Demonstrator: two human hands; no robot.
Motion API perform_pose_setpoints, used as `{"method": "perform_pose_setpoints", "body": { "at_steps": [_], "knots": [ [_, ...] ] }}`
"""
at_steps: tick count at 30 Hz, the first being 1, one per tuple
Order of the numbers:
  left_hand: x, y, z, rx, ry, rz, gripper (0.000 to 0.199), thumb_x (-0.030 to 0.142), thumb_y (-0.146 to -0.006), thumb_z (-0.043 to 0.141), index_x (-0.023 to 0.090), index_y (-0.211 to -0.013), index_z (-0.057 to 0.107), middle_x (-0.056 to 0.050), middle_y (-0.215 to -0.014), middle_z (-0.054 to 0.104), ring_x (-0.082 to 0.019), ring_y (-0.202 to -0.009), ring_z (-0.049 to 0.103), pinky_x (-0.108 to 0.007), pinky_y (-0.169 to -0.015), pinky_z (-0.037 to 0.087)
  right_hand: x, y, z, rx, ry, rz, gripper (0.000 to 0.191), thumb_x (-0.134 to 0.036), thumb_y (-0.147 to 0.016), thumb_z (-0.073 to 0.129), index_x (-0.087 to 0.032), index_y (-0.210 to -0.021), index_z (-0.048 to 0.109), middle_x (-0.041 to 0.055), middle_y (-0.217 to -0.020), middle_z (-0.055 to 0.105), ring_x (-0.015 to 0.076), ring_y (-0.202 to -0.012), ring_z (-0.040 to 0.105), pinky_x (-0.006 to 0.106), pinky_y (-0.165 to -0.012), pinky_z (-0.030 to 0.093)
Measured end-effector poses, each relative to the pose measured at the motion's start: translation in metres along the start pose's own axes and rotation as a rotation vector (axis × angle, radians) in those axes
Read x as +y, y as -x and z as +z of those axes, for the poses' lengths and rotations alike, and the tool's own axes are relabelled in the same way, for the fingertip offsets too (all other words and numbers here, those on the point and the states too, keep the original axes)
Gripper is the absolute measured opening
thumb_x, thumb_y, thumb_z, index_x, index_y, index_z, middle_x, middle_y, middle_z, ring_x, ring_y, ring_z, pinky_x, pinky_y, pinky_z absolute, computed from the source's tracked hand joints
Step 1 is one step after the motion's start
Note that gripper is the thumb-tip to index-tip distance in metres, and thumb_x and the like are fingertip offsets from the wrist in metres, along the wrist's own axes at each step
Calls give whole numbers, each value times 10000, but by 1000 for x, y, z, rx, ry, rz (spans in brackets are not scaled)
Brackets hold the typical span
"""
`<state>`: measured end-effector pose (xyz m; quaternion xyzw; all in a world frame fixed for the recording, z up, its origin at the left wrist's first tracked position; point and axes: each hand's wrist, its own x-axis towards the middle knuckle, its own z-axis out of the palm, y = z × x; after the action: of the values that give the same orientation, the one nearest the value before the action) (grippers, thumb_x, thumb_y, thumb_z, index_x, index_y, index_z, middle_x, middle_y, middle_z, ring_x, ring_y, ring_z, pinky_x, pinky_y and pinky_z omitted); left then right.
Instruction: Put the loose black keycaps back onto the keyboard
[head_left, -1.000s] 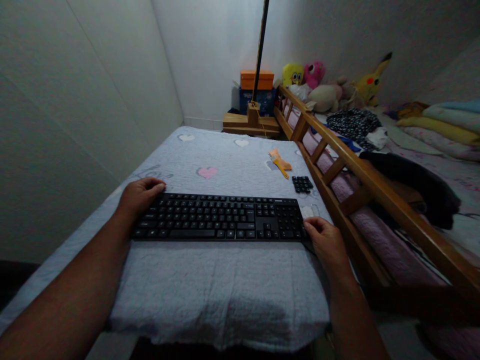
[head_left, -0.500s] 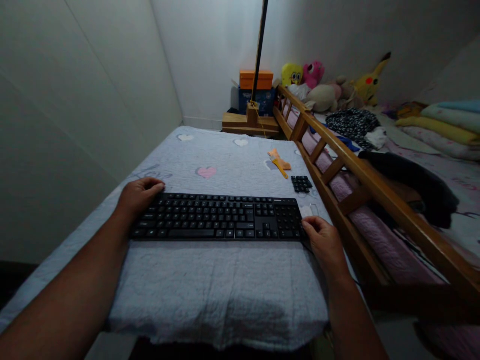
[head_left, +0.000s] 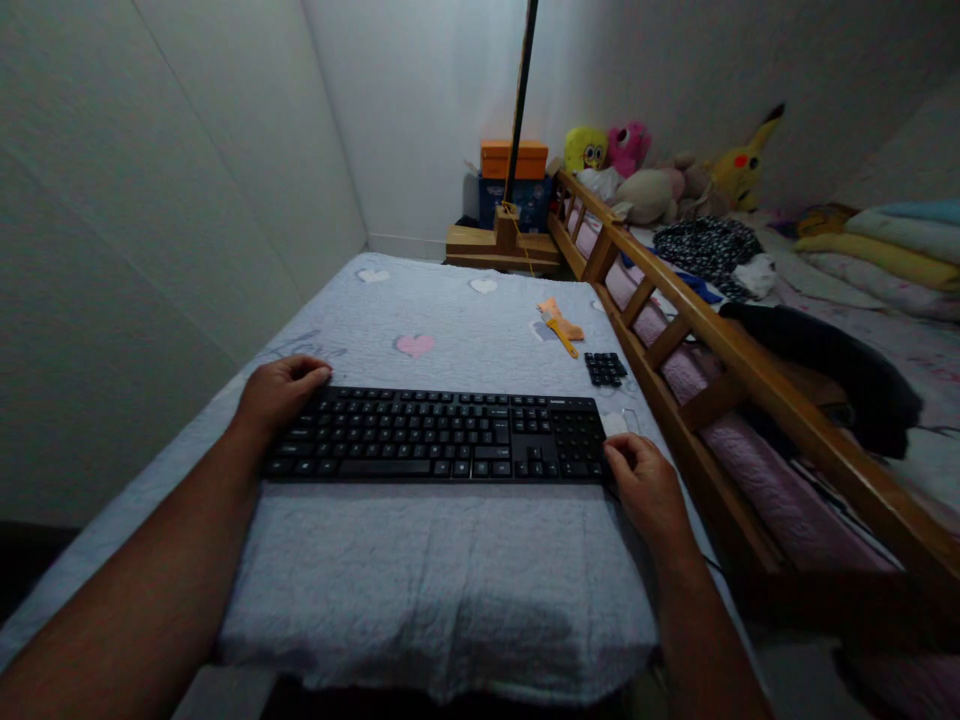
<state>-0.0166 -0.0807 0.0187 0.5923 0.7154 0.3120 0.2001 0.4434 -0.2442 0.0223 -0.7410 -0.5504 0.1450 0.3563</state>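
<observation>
A black keyboard lies across the cloth-covered table. At its upper left corner, my left hand is closed on the edge, hiding that corner. My right hand pinches the right end with thumb and fingers. The number-pad area at the right looks bare of keycaps. Behind that end rests a small group of loose black keycaps. Farther back, a yellow-handled brush lies on an orange cloth. A thin wire-like loop sits near my right hand.
The table's pale cloth has heart patterns. A wooden bed rail runs along the right side, with bedding and plush toys beyond. At the back stand an orange box, a wooden base and a dark pole. A wall closes the left.
</observation>
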Motion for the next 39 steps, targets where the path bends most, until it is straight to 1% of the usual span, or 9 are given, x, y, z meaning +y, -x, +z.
{"method": "perform_pose_setpoints", "body": {
  "at_steps": [5, 8, 11, 13, 15, 19, 27, 39],
  "knots": [
    [0, 0, 0, -7, 15, -13, 415, 476, -650, 601, 162, -896, 714, -46, -894, 728, -214, -809, 638, -300, -787, 487, 1, 1, -1, -27, -8, -14, 231, -397, -822, 535, -196, -847, 646, 65, -877, 642, 216, -838, 592, 330, -781, 433],
    [2, 0, 0, -2, 23, -18, 408, 477, -639, 605, 167, -883, 712, -47, -899, 729, -218, -821, 639, -302, -794, 489, 2, 1, -1, -38, -33, 6, 222, -398, -828, 529, -203, -879, 622, 51, -854, 636, 208, -806, 583, 320, -747, 426],
    [3, 1, 0, 3, 27, -31, 407, 483, -634, 605, 177, -882, 707, -42, -895, 729, -222, -818, 638, -308, -791, 492, 1, 2, -1, -39, -18, 21, 189, -404, -834, 525, -221, -789, 543, 25, -774, 606, 193, -742, 557, 303, -693, 401],
    [3, 1, 0, 2, 23, -31, 414, 486, -633, 603, 174, -885, 705, -46, -893, 727, -225, -822, 638, -311, -796, 490, 0, 2, -2, -39, 12, 6, 211, -406, -838, 515, -229, -728, 486, 16, -743, 582, 184, -716, 537, 298, -675, 383],
    [1, 1, 0, -1, 21, -19, 418, 486, -634, 597, 168, -884, 704, -52, -889, 724, -226, -824, 641, -310, -798, 487, -2, 2, -3, -39, 35, -14, 221, -407, -839, 504, -233, -707, 465, 16, -731, 571, 181, -701, 522, 297, -662, 370],
    [-1, 0, 0, 0, 13, 9, 404, 497, -637, 592, 177, -859, 701, -46, -881, 724, -223, -817, 641, -309, -800, 489, -5, 2, -3, -44, 68, -35, 228, -406, -844, 482, -239, -691, 447, 22, -704, 560, 186, -686, 505, 299, -638, 353],
    [1, 0, 0, 1, -7, 5, 413, 507, -636, 581, 177, -855, 701, -45, -882, 721, -223, -823, 638, -307, -802, 478, -8, 2, -1, -76, 127, -14, 217, -398, -846, 428, -250, -687, 414, 25, -681, 535, 188, -651, 492, 304, -622, 336],
    [-2, -1, 0, 8, -16, 13, 394, 489, -651, 590, 175, -855, 715, -39, -864, 730, -226, -810, 650, -311, -799, 496, -12, -1, -3, -112, 122, -6, 220, -404, -826, 437, -251, -670, 416, 14, -640, 538, 181, -617, 503, 287, -589, 336]
  ]
}}
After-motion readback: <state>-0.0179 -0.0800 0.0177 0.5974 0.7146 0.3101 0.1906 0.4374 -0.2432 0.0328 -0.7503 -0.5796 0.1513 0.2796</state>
